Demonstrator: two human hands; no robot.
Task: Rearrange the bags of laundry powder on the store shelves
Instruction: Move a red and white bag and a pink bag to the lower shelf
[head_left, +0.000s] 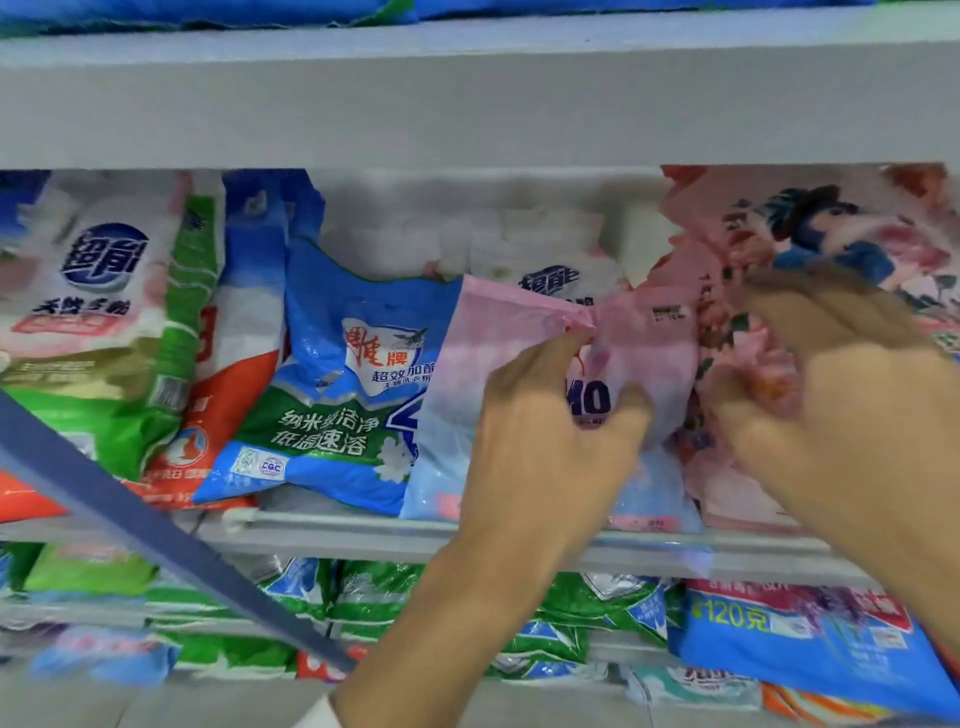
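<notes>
A pink-and-pale-blue bag of laundry powder (498, 358) stands on the middle shelf (363, 535). My left hand (545, 441) grips its front, fingers curled round the crumpled plastic. To its right a pink bag with a flower print (831, 228) leans against it, and my right hand (831, 395) holds that bag's lower part with curled fingers. Both hands are blurred. A blue-and-green bag (332, 395) lies tilted just left of the pink-and-blue bag.
White-and-green bags (98, 322) and an orange-and-blue bag (234, 332) fill the shelf's left end. A white bag (524, 244) stands behind. The upper shelf's edge (467, 98) hangs just above. Green and blue bags (779, 639) crowd the lower shelf. A blue strap (156, 530) crosses diagonally at left.
</notes>
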